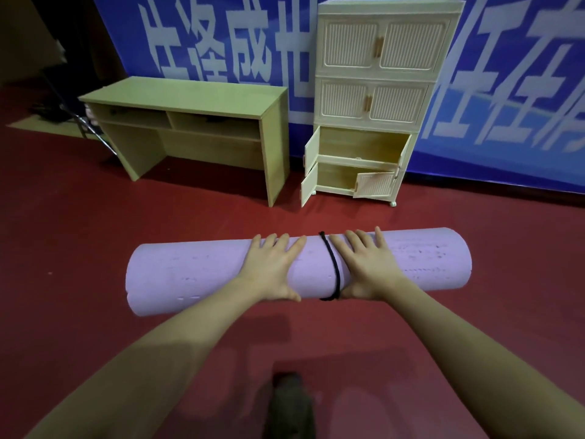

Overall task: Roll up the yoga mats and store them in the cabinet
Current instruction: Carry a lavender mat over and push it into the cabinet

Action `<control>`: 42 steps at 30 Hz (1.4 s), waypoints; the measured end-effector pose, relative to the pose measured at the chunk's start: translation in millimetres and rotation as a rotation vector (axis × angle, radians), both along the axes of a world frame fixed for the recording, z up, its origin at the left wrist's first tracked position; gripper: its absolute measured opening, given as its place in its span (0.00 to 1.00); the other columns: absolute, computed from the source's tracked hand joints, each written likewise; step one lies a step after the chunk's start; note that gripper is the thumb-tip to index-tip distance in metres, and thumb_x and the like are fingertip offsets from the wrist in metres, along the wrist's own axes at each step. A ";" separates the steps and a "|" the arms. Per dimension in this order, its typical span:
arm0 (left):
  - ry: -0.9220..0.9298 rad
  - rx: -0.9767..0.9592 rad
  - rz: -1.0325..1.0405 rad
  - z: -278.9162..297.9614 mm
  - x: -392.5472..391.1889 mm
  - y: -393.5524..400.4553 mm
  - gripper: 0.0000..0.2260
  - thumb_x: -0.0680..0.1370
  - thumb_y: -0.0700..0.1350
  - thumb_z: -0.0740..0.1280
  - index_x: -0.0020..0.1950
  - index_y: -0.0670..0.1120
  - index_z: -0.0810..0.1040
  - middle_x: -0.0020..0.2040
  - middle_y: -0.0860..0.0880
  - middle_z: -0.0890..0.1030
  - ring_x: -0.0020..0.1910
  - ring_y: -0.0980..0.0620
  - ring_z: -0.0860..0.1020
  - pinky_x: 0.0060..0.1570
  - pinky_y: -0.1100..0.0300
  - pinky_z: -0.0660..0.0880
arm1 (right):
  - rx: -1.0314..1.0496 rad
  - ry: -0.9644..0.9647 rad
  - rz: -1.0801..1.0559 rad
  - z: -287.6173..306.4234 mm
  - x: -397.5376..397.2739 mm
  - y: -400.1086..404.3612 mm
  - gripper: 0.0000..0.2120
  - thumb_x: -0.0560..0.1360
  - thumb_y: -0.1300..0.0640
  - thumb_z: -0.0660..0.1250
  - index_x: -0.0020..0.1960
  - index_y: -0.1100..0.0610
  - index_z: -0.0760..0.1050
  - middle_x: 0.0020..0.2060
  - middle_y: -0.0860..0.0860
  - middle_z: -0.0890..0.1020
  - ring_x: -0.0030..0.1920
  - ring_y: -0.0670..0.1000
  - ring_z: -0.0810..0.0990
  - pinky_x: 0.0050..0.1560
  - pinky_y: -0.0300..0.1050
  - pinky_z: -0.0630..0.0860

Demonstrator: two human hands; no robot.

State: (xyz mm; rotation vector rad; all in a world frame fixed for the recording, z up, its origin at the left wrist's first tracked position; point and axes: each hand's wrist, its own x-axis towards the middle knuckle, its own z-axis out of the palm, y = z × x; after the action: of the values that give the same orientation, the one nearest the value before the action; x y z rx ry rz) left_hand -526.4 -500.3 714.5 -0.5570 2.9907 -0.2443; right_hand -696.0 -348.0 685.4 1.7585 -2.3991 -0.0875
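Both hands, left (272,270) and right (367,264), press flat with fingers spread on the rolled mat (196,274) on the floor (79,248), preventing unrolling beside the cord (332,264), before the open cabinet (364,153).

Bare floor (316,217) lies before the cabinet's (373,106) 2 open compartments.

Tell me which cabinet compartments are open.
The two bottom compartments of the cabinet: their doors are swung out, showing the insides. The two upper ones are closed.
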 end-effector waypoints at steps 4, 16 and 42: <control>0.012 0.015 -0.047 -5.8 -81.5 -59.0 0.54 0.63 0.70 0.70 0.78 0.52 0.44 0.75 0.45 0.59 0.72 0.43 0.60 0.71 0.42 0.54 | 0.051 -0.007 -0.048 1.1 -70.9 -50.0 0.59 0.46 0.26 0.71 0.69 0.55 0.63 0.56 0.59 0.78 0.55 0.63 0.78 0.57 0.72 0.68; 0.045 0.001 -0.188 18.9 -325.0 -227.5 0.54 0.63 0.71 0.69 0.78 0.52 0.45 0.73 0.46 0.62 0.69 0.44 0.63 0.69 0.46 0.58 | 0.102 0.055 -0.146 34.5 -299.4 -197.1 0.59 0.48 0.25 0.70 0.70 0.56 0.62 0.57 0.60 0.76 0.55 0.63 0.76 0.58 0.71 0.67; -0.177 -0.016 -0.447 -51.9 -777.5 -494.4 0.52 0.64 0.69 0.69 0.79 0.50 0.48 0.72 0.43 0.62 0.67 0.43 0.65 0.66 0.48 0.60 | 0.090 -0.301 -0.172 -67.1 -727.9 -437.8 0.60 0.51 0.21 0.62 0.73 0.57 0.60 0.57 0.56 0.77 0.53 0.61 0.77 0.55 0.60 0.73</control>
State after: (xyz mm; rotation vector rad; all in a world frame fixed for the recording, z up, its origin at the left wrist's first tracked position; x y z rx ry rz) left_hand -1303.9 -994.7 662.6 0.1353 2.8991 -0.3268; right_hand -1423.9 -785.9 618.3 1.7040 -2.7981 0.0538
